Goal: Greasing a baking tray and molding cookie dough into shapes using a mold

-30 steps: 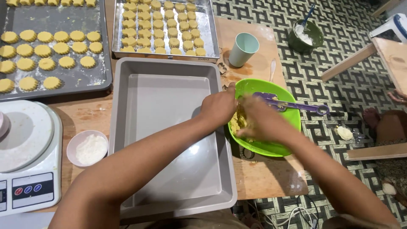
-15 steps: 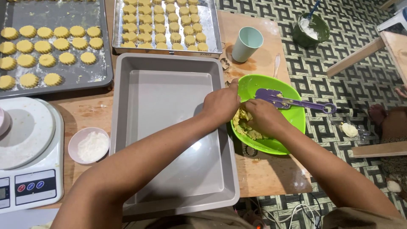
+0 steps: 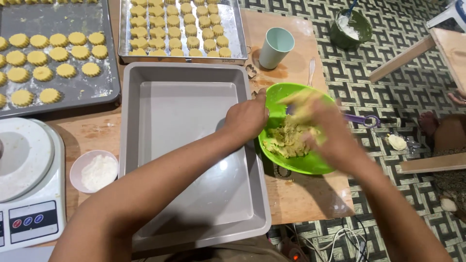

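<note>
Right hand [image 3: 323,128] lifted, blurred above dough [image 3: 287,140]; left hand [image 3: 250,116] steadies green bowl [image 3: 296,162].

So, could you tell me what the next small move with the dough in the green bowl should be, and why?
Probably lower the right hand into the yellow dough and pinch off a piece. That hand is blurred above the green bowl, the left hand steadies its rim, and the grey baking pan beside it holds no cookies.

Two bare forearms enter from six o'clock, no sleeves, watch or rings visible. The left hand [image 3: 247,119] shows plain knuckles and short nails. The right hand [image 3: 325,126], toward three o'clock, is motion-blurred.
</note>
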